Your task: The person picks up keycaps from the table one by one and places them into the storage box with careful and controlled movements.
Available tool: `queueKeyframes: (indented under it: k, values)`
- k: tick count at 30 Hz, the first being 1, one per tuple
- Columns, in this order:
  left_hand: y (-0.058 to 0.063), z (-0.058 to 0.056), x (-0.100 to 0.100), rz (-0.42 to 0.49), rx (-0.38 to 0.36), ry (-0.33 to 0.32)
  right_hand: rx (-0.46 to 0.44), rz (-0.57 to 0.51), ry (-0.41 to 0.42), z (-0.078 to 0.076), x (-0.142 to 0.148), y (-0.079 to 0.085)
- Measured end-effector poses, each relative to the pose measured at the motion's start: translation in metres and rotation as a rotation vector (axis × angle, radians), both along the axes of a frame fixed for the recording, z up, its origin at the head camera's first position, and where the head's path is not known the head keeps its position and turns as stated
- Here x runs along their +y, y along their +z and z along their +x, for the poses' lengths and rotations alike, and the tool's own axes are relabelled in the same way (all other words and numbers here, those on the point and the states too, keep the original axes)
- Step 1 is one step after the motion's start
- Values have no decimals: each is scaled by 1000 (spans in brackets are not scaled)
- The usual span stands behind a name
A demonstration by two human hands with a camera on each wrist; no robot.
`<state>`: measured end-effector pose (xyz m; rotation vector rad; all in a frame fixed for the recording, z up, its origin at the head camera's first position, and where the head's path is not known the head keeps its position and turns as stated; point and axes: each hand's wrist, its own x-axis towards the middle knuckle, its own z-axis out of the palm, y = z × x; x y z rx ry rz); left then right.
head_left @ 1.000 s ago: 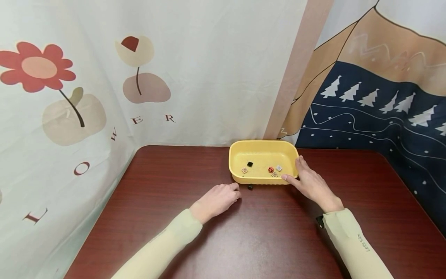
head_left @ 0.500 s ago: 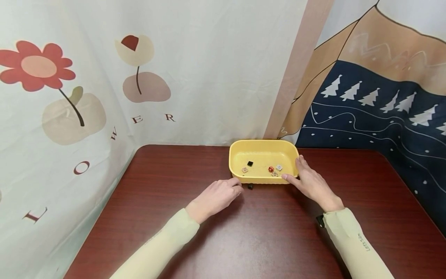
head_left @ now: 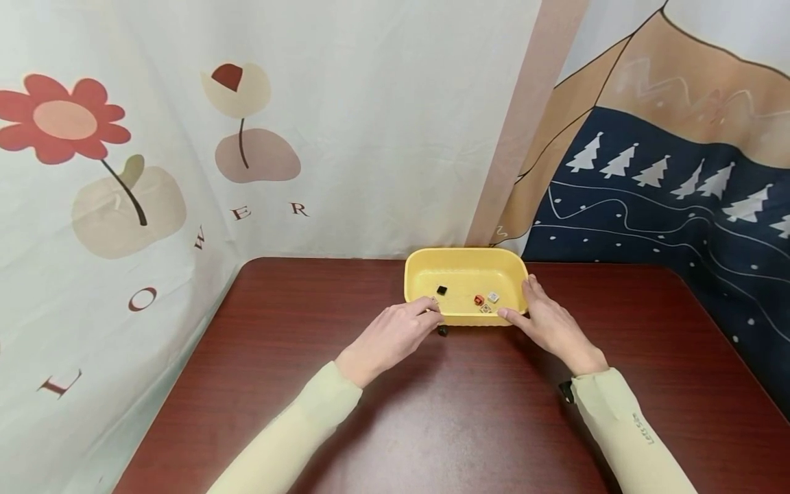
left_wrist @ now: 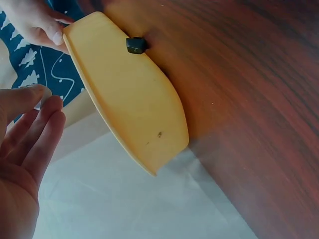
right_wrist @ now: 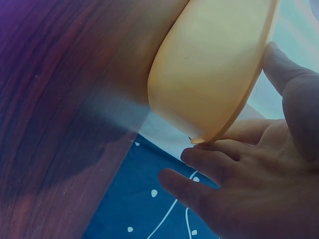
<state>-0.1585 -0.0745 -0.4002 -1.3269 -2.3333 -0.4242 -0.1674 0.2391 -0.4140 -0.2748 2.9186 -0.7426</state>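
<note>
The yellow plastic tub stands on the table, holding a black keycap, an orange one, a white one and a beige one. Above its front left rim, my left hand pinches a small whitish keycap between thumb and index finger, outside the tub wall in the left wrist view. My right hand grips the tub's front right corner, thumb on the front rim, fingers along the side. Another black keycap lies on the table against the front wall.
The dark red wooden table has its far edge right behind the tub. Printed cloth hangs behind and to the left, and a navy cloth with white trees to the right.
My left hand has risen from the table beside the tub and moved right, up to the front left rim. The right hand stays at its corner; the tub has not moved.
</note>
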Motion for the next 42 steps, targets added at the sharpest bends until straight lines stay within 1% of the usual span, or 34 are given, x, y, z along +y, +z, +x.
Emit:
queueKeyframes:
  k: [5, 9, 13, 16, 22, 30, 42]
  values:
    - [-2, -4, 4, 61, 1, -3, -4, 2, 0, -1, -1, 1]
    - [-2, -9, 10, 115, -7, 1, -6, 1, -1, -1, -1, 1]
    - [-1, -15, 17, 144, 1, 9, 19, 9, 2, 0, -1, 1]
    - [0, -18, 22, 145, 8, 25, 34, 13, 3, 0, -2, 1]
    - [-1, -23, 31, 160, 2, 66, 23, 12, 3, 0, -2, 1]
    - [-4, -30, 42, 190, -72, 99, 4, 6, -2, 1, -1, 0]
    - [-11, -37, 56, 178, -127, 156, 7, 1, -2, 0, 0, 0]
